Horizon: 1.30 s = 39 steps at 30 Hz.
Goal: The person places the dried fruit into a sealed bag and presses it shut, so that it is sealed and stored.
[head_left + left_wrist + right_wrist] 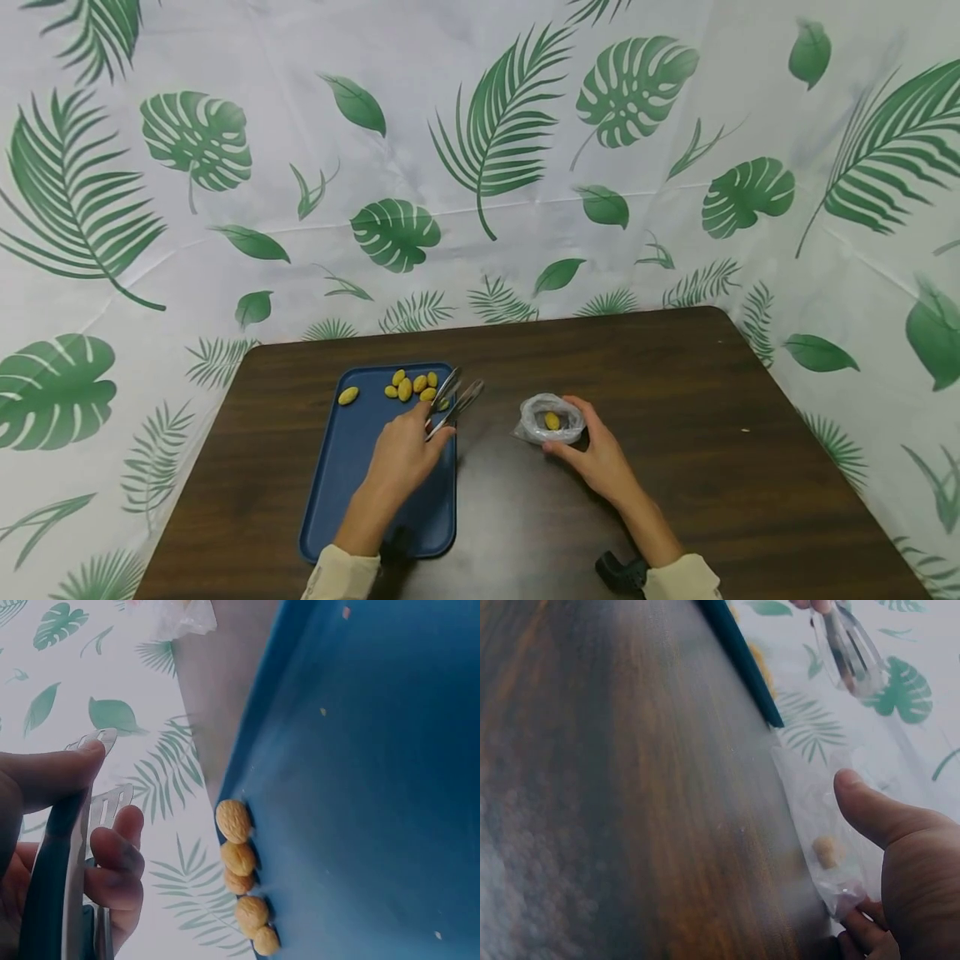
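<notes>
My left hand grips metal tongs over the right side of a blue tray. The two tong arms stand apart, with nothing visible between the tips; dark handle parts show in the left wrist view. Several yellow-brown, wrinkled, walnut-like pieces lie along the tray's far edge, and a single piece sits at its far left corner. To the right, my right hand holds a clear plastic bag by its side, thumb and fingers round it. The bag's mouth is open, and a yellow piece shows inside.
A dark wooden table carries everything. Behind it hangs a white cloth with green leaf prints. A black device is by the right wrist. Small crumbs dot the tray.
</notes>
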Motion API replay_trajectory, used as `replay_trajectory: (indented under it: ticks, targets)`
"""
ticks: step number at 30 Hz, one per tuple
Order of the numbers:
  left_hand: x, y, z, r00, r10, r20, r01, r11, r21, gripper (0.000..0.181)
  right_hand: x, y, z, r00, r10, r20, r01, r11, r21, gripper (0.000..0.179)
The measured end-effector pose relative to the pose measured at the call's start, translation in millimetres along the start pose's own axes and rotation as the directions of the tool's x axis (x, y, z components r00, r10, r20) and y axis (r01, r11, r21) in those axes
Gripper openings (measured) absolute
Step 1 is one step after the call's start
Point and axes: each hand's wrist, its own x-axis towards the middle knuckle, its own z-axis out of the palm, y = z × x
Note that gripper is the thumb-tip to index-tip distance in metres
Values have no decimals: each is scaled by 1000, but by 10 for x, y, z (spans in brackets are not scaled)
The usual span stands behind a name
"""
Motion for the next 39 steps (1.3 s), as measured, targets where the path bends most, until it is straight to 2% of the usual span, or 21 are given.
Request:
replay_trajectory:
  ticks: [4,12,19,26,39]
  targets:
    - [-18,-68,-19,1000,-19,-20,20,1000,16,32,6,-2,26,1000,-1,0,1,1000,7,84]
    - [-17,-169,-64,998,-47,-38,49,998,31,39,21,9,45,1000,-2,3,2,1000,18,84]
    - [-51,-242,-83,995,-79,-61,81,996,35,37,9,11,33,1000,-9,10,8,1000,22,84]
    - [-29,-301,-91,992,-99,-83,103,994,45,40,15,23,-4,1000,-8,2,8,1000,23,84]
    - [-24,-440,-86,990,-103,-92,111,991,81,37,22,18,-5,1000,18,22,-18,999,28,85]
